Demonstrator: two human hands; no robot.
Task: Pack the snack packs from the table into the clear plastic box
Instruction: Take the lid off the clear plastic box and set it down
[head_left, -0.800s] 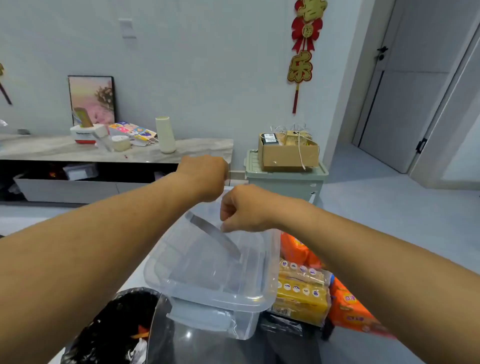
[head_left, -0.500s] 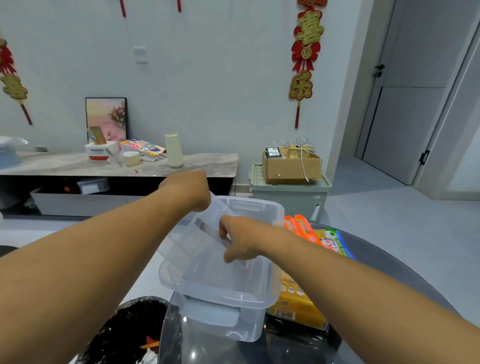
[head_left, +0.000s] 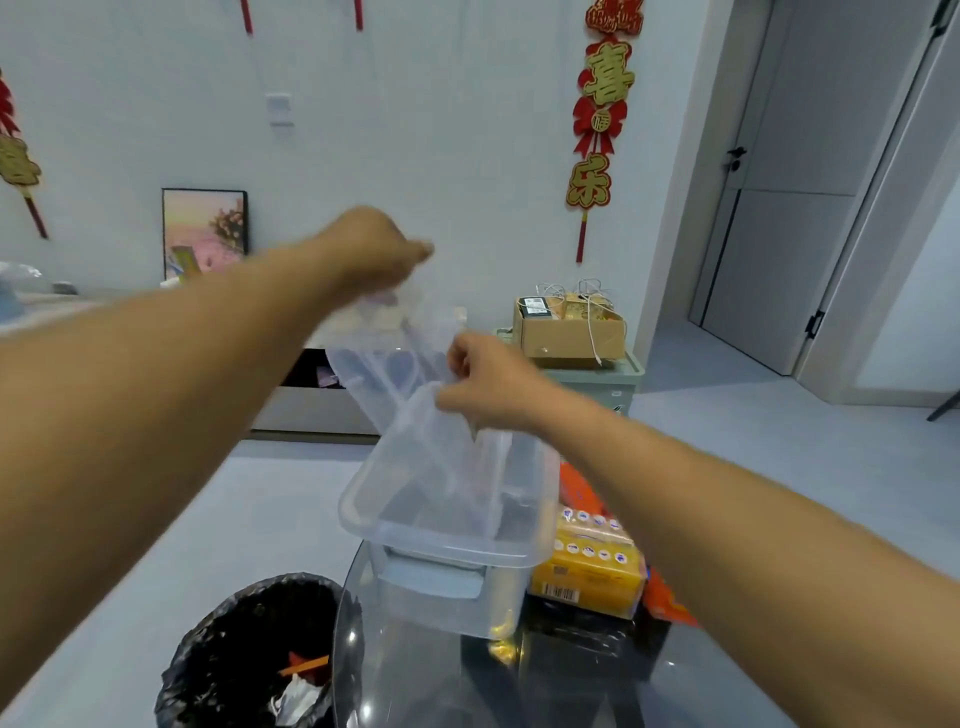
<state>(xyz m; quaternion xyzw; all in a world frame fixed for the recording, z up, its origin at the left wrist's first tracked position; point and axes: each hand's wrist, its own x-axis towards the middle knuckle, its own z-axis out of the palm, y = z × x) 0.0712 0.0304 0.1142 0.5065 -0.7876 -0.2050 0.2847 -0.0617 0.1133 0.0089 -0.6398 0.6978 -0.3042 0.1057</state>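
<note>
Both hands' fingers (head_left: 452, 364) apparently pinch clear bag (head_left: 415, 364) above clear plastic box (head_left: 447, 540).

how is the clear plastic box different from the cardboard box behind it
The clear plastic box is see-through and sits near on the glass table; the cardboard box is opaque brown and sits farther back on a pale green bin. The clear plastic box holds only a thin plastic sheet that the left hand and right hand are lifting; the cardboard box holds small items and cords. Both are open-topped.
</note>
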